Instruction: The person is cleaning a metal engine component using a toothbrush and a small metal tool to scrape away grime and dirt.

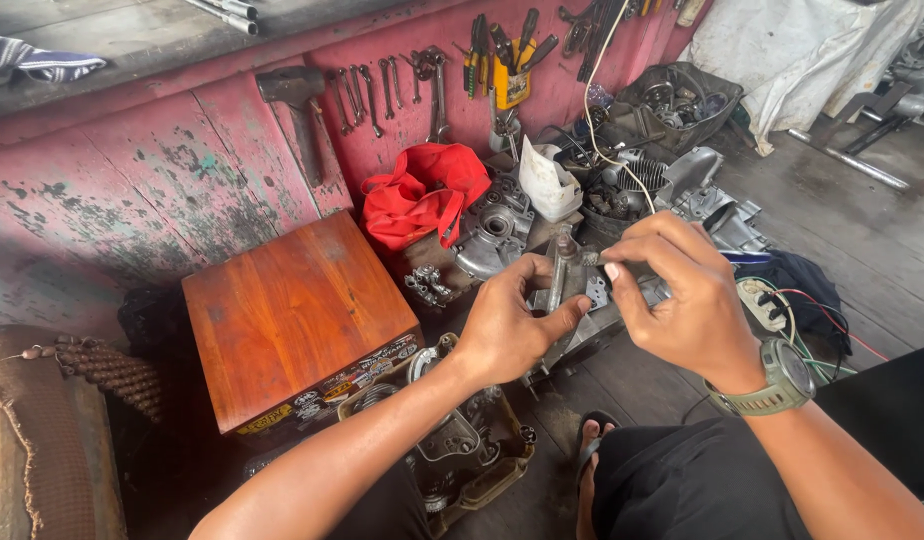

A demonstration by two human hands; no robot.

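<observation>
Already my left hand (pixel 504 330) gripped the grey metal engine part (pixel 572 290) near the middle, by the red bag (pixel 422 195). My right hand (pixel 682 300) pinched something tiny on it; fitting looked unfinished.

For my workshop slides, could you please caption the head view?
Both hands, left and right, hold a grey metal engine part beside a wooden box, wrenches hanging behind.

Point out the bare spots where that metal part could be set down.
The wooden box top is bare, bordered by the red wall and red bag. The plank floor at right is open too. Around both hands, between bag and engine parts, it is crowded.
</observation>
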